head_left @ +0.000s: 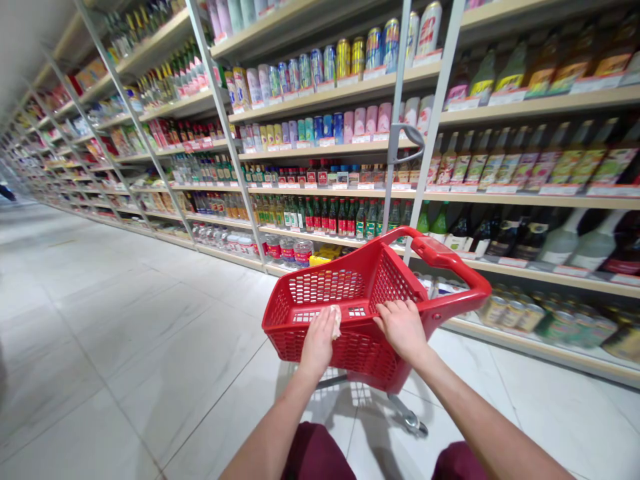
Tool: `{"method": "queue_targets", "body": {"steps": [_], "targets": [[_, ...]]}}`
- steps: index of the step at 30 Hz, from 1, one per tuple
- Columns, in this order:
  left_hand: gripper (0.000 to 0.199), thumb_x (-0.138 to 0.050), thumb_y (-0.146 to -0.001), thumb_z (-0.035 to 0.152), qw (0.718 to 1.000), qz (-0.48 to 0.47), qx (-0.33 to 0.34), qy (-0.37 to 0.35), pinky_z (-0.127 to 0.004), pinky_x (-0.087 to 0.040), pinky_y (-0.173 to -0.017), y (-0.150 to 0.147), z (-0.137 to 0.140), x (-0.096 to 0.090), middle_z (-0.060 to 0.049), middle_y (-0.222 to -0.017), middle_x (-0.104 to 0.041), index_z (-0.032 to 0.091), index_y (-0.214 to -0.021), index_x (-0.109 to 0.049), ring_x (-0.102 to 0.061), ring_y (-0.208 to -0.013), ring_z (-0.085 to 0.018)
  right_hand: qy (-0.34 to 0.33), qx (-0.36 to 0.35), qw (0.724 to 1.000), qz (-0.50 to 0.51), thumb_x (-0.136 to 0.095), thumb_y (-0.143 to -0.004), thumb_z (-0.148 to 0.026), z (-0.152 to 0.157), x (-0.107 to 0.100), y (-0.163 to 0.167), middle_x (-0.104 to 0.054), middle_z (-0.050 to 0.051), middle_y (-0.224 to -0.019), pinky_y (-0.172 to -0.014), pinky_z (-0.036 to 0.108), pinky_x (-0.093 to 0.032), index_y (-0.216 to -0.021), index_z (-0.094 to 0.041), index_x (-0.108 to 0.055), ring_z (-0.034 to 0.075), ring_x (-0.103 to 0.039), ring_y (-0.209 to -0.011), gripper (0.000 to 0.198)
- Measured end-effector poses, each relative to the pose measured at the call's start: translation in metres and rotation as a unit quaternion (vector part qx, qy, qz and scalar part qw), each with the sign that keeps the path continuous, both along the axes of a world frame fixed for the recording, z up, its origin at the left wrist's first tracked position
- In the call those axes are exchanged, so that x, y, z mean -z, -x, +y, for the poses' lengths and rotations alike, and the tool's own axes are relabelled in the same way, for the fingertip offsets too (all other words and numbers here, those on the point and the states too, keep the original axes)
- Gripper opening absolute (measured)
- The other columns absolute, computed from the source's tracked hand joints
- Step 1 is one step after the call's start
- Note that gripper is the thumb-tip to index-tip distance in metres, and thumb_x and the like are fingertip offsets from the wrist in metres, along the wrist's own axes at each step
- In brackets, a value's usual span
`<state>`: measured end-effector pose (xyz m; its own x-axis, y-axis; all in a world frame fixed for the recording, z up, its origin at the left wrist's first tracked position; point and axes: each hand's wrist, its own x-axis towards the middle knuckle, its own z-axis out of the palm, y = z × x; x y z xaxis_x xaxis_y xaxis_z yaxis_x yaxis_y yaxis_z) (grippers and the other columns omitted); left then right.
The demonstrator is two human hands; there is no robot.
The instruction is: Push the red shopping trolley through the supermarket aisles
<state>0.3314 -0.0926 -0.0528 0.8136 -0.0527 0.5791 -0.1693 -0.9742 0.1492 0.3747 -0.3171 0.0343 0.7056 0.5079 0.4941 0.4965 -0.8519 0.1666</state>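
Observation:
A red plastic shopping cart [293, 338] with perforated basket walls stands right in front of me. Nothing lies in the part of its basket that I can see. My left hand [319, 335] is at the near rim, closed on a small crumpled white cloth [337, 320], possibly a tissue, pressed against the red plastic. Further right, my right hand [401, 328] has its fingers curled over the same rim, close to where the red push handle [463, 277] rises.
Behind the cart, long shelves [325, 90] carry cans and bottles. A grey post with a bracket [405, 143] stands upright behind the handle. Pale tiled floor [125, 347] stretches left. A caster wheel [416, 424] sits below the cart, near my knees [320, 453].

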Motion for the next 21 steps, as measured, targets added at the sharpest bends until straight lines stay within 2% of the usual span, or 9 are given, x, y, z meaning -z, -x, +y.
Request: {"method": "queue_targets", "body": {"steps": [2, 4, 6, 8, 11, 13, 18, 19, 21], "targets": [[0.051, -0.030, -0.074, 0.002, 0.999, 0.005, -0.045, 0.022, -0.043, -0.033, -0.099, 0.009, 0.024, 0.003, -0.012, -0.127, -0.047, 0.013, -0.122, -0.042, -0.037, -0.121, -0.021, 0.001, 0.000, 1.000, 0.000, -0.045, -0.084, -0.032, -0.001, 0.000, 0.000, -0.062, 0.008, -0.089, -0.081, 0.034, -0.023, -0.098, -0.017, -0.060, 0.021, -0.050, -0.086, 0.025], [0.046, -0.032, -0.076, 0.006, 0.989, -0.016, -0.132, 0.066, -0.046, -0.036, -0.096, 0.020, 0.055, 0.009, -0.014, -0.123, -0.050, 0.012, -0.120, -0.044, -0.041, -0.118, -0.024, 0.002, -0.001, 1.000, 0.000, -0.045, -0.084, -0.032, -0.003, 0.000, 0.001, -0.062, 0.009, -0.091, -0.081, 0.034, -0.023, -0.098, -0.017, -0.060, 0.021, -0.050, -0.086, 0.025], [0.048, -0.030, -0.075, 0.005, 0.978, -0.046, -0.180, 0.092, -0.046, -0.036, -0.096, 0.026, 0.070, 0.014, -0.015, -0.122, -0.050, 0.012, -0.122, -0.042, -0.041, -0.118, -0.024, 0.000, 0.000, 1.000, 0.000, -0.045, -0.084, -0.032, -0.004, 0.000, 0.002, -0.062, 0.009, -0.092, -0.082, 0.035, -0.023, -0.098, -0.017, -0.060, 0.021, -0.050, -0.087, 0.025], [0.050, -0.029, -0.074, 0.003, 0.980, -0.056, -0.168, 0.093, -0.046, -0.035, -0.097, 0.024, 0.060, 0.017, -0.015, -0.123, -0.050, 0.011, -0.123, -0.041, -0.039, -0.120, -0.024, -0.001, 0.002, 1.000, -0.001, -0.044, -0.084, -0.032, -0.004, 0.001, 0.003, -0.062, 0.008, -0.093, -0.082, 0.035, -0.023, -0.098, -0.017, -0.060, 0.021, -0.050, -0.087, 0.025], [0.055, -0.029, -0.072, 0.000, 0.997, -0.028, -0.055, 0.054, -0.044, -0.033, -0.100, 0.014, 0.027, 0.014, -0.012, -0.127, -0.047, 0.014, -0.123, -0.041, -0.037, -0.122, -0.020, 0.001, 0.005, 1.000, -0.003, -0.045, -0.084, -0.032, -0.004, 0.001, 0.004, -0.062, 0.008, -0.093, -0.083, 0.036, -0.023, -0.099, -0.018, -0.059, 0.021, -0.050, -0.087, 0.026], [0.054, -0.029, -0.073, 0.000, 0.999, -0.014, -0.026, 0.042, -0.044, -0.032, -0.100, 0.013, 0.023, 0.011, -0.011, -0.128, -0.046, 0.015, -0.122, -0.042, -0.037, -0.122, -0.020, 0.003, 0.007, 1.000, 0.000, -0.045, -0.084, -0.033, -0.004, 0.001, 0.005, -0.062, 0.008, -0.093, -0.083, 0.036, -0.023, -0.099, -0.018, -0.059, 0.021, -0.050, -0.087, 0.026], [0.048, -0.029, -0.075, 0.003, 0.975, -0.056, -0.189, 0.105, -0.048, -0.035, -0.096, 0.021, 0.053, 0.009, -0.016, -0.121, -0.052, 0.010, -0.120, -0.044, -0.041, -0.118, -0.025, 0.002, 0.008, 1.000, -0.005, -0.042, -0.085, -0.033, -0.004, 0.002, 0.006, -0.062, 0.009, -0.092, -0.083, 0.036, -0.023, -0.099, -0.018, -0.060, 0.021, -0.049, -0.086, 0.027], [0.050, -0.029, -0.074, 0.002, 0.974, -0.057, -0.192, 0.107, -0.047, -0.035, -0.096, 0.020, 0.050, 0.009, -0.014, -0.121, -0.052, 0.011, -0.121, -0.043, -0.041, -0.118, -0.024, 0.001, 0.009, 1.000, -0.005, -0.042, -0.085, -0.033, -0.004, 0.002, 0.006, -0.062, 0.009, -0.091, -0.083, 0.036, -0.023, -0.099, -0.018, -0.059, 0.021, -0.049, -0.086, 0.028], [0.055, -0.029, -0.071, -0.001, 0.985, -0.045, -0.144, 0.089, -0.045, -0.035, -0.097, 0.016, 0.034, 0.009, -0.012, -0.124, -0.050, 0.014, -0.123, -0.042, -0.040, -0.120, -0.022, 0.001, 0.011, 1.000, -0.004, -0.042, -0.085, -0.034, -0.003, 0.003, 0.006, -0.062, 0.008, -0.090, -0.084, 0.036, -0.022, -0.100, -0.017, -0.059, 0.021, -0.049, -0.086, 0.028]]}}
